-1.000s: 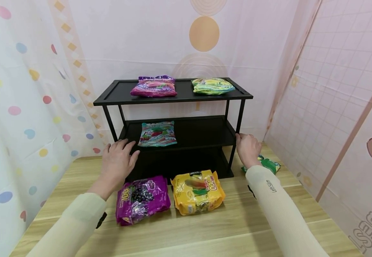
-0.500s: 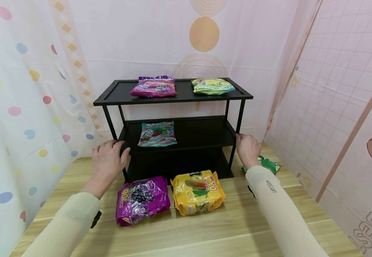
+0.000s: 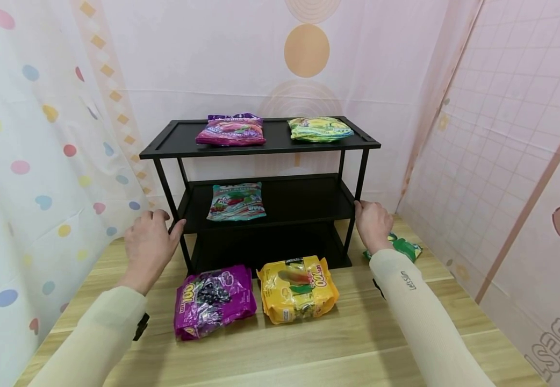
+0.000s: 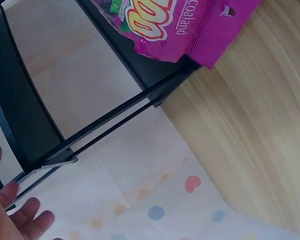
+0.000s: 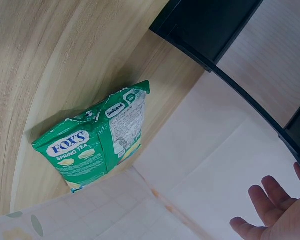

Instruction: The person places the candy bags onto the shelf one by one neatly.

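Observation:
A black three-tier shelf rack (image 3: 309,196) stands on the table between my hands. My left hand (image 3: 149,247) is at its left front post beside the middle shelf, thumb and index finger on either side of the post; the other fingers (image 4: 39,225) are loosely bent. On the opposite side my right hand (image 3: 374,226) pinches the right front post at the same height, its remaining fingers (image 5: 270,192) spread. In front of the bottom shelf lie a purple candy bag (image 3: 214,301) with a blackberry picture and a yellow one (image 3: 299,290) with a mango.
A pink-purple candy bag (image 3: 231,131) and a yellow-green one (image 3: 320,130) lie on the top shelf. On the middle shelf, left side, is a teal bag (image 3: 236,203). A green Fox's bag (image 5: 97,137) lies on the table right of the rack. Printed curtains surround the table.
My left hand has moved left, from over the middle shelf's front left corner to the left post. The right hand, rack and bags have stayed in place.

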`<state>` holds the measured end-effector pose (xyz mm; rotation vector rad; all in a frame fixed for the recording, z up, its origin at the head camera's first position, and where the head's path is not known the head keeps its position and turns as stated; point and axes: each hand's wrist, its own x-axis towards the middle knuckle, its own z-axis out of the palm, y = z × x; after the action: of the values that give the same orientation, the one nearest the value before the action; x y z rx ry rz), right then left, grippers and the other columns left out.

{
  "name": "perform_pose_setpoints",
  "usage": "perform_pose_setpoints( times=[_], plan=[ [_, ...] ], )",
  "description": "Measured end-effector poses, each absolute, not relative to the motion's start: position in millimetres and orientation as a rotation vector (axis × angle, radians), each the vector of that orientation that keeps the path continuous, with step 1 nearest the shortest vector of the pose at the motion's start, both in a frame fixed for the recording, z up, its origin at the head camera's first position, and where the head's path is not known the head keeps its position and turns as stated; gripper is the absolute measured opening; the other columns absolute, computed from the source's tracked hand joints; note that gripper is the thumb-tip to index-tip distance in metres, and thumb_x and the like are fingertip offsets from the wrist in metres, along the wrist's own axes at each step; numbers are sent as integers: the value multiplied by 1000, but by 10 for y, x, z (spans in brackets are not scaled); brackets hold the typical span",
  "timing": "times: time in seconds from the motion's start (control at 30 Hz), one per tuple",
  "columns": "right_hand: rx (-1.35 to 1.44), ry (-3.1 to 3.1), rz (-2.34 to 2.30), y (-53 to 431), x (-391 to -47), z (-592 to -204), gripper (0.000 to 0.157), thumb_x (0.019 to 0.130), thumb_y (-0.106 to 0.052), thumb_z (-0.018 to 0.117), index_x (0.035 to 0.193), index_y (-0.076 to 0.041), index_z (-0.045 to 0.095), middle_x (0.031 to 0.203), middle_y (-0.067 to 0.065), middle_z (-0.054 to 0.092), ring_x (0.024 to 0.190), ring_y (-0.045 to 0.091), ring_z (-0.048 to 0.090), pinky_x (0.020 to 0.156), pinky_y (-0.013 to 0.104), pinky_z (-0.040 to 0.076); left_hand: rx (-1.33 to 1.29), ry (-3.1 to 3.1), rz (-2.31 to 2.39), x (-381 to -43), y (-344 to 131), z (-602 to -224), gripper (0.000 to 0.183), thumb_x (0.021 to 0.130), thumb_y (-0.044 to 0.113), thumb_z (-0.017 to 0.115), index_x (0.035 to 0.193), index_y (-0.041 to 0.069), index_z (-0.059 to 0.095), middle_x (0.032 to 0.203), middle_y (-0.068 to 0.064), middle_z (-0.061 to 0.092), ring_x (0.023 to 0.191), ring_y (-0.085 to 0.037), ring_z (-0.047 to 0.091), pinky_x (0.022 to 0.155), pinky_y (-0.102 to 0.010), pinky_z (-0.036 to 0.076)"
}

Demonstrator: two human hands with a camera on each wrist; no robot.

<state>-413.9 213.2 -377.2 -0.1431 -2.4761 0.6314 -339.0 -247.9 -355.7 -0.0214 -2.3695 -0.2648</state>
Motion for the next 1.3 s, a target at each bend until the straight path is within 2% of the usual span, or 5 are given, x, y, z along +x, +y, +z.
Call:
perform_pose_setpoints(
  times=[0.17, 0.27, 0.7, 1.13, 1.3],
  plan=[
    [-145, -2473, 627, 2131, -4143, -3779, 39, 105, -33, 46, 102, -9, 77, 92, 19, 71, 82, 41, 67, 67, 54, 48, 9, -2479, -241, -3411, -2479, -3547, 61, 99, 43, 57, 126, -11, 54, 116, -37, 54, 101, -58, 52, 80, -67, 41],
    [-138, -2474, 617, 2132, -4151, -3785, 39, 106, -33, 46, 104, -9, 77, 92, 19, 71, 82, 41, 67, 67, 53, 49, 8, -2516, -252, -3420, -2470, -3544, 62, 100, 42, 55, 130, -12, 51, 121, -38, 52, 105, -58, 51, 85, -68, 39],
    [-122, -2464, 610, 2128, -4155, -3785, 38, 106, -32, 46, 105, -9, 77, 90, 19, 71, 79, 41, 67, 65, 53, 49, 55, -2591, -337, -3473, -2486, -3486, 55, 103, 38, 50, 129, -10, 55, 124, -38, 52, 107, -58, 52, 81, -70, 41],
    [-135, -2482, 635, 2139, -4145, -3780, 39, 106, -32, 45, 107, -9, 76, 92, 18, 72, 82, 40, 67, 67, 53, 49, 77, -2677, -407, -3547, -2527, -3441, 46, 106, 33, 41, 129, -1, 62, 121, -31, 60, 105, -53, 57, 73, -66, 44],
    [-134, -2498, 648, 2144, -4151, -3775, 40, 106, -33, 44, 110, -9, 76, 94, 18, 72, 84, 40, 67, 69, 53, 49, 83, -2701, -437, -3560, -2534, -3414, 44, 106, 32, 41, 127, 1, 64, 121, -30, 62, 106, -52, 58, 76, -66, 44]
  ],
)
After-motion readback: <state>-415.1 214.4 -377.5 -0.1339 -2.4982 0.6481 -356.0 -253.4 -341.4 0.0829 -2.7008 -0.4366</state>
